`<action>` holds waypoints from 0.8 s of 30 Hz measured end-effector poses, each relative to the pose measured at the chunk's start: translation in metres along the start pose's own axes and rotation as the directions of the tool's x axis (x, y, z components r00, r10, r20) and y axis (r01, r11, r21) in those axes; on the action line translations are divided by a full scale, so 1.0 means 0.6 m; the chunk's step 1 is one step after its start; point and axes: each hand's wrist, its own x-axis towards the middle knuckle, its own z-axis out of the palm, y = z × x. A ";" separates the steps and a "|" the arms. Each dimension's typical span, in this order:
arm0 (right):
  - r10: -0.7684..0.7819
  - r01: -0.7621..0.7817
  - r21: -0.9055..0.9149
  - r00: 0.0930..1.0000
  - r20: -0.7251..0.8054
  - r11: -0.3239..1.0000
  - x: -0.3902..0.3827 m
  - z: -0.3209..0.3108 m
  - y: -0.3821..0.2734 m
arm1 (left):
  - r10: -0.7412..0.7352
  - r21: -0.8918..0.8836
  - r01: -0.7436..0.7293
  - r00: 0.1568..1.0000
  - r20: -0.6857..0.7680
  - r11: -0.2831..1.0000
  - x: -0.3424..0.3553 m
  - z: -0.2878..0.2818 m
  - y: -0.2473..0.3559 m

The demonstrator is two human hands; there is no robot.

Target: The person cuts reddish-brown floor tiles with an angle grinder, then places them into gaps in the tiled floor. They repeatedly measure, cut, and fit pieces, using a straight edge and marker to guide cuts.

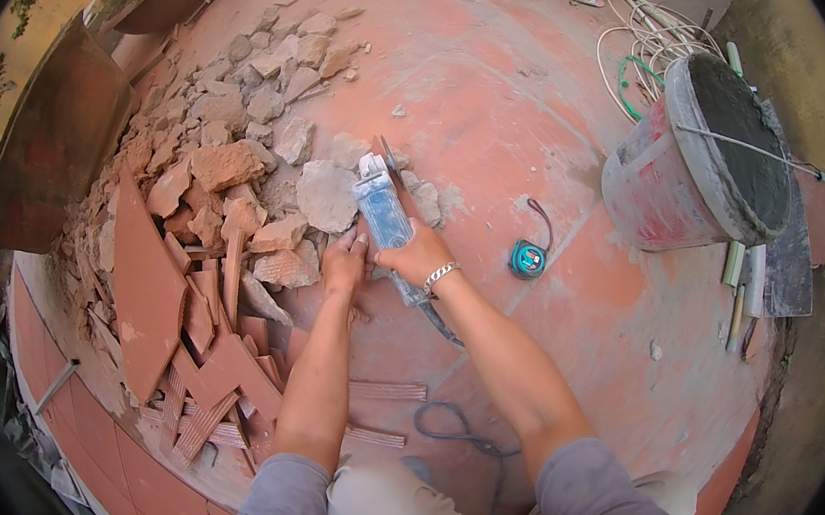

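A dusty blue angle grinder points away from me over the red floor, its thin disc upright at the far end. My right hand, with a chain bracelet at the wrist, is wrapped round the tool's body. Just left of the grinder is my left hand, its fingers curled closed; what they hold, if anything, is hidden. A pale flat chunk of rubble lies beyond that hand. From the grinder's near end a dark cable runs back toward me.
Broken rubble and cut red tiles pile up on the left. A teal tape measure lies to the right. Farther right stands a bucket of wet grey mortar, with a coiled pale hose behind it. More cable loops near my legs.
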 end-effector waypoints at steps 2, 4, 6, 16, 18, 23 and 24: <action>-0.008 0.006 -0.045 0.999 -0.033 0.999 -0.010 0.006 0.008 | 0.005 0.004 -0.005 1.000 -0.015 1.000 0.012 0.000 -0.018; -0.027 0.023 -0.059 0.998 -0.056 0.998 -0.016 0.011 0.015 | 0.050 0.029 -0.049 0.998 -0.039 0.998 0.026 0.000 -0.035; -0.013 0.009 -0.060 0.998 -0.060 0.998 -0.020 0.012 0.021 | 0.127 0.070 -0.123 0.990 -0.061 0.990 0.037 0.001 -0.047; -0.014 0.013 -0.061 1.000 -0.011 0.998 -0.048 -0.003 0.014 | 0.075 0.119 -0.067 0.995 -0.060 0.991 0.010 -0.001 -0.017; -0.021 0.020 -0.050 1.000 -0.019 0.999 -0.053 -0.003 0.014 | 0.058 0.132 -0.050 0.997 -0.057 0.990 0.013 -0.001 -0.021; -0.023 0.022 -0.057 1.000 -0.014 0.998 -0.054 -0.003 0.022 | 0.124 0.129 -0.113 0.989 -0.080 0.985 0.032 0.001 -0.044; -0.020 0.019 -0.060 1.000 -0.008 0.998 -0.052 -0.001 0.025 | 0.165 0.157 -0.150 0.982 -0.093 0.976 0.034 0.001 -0.046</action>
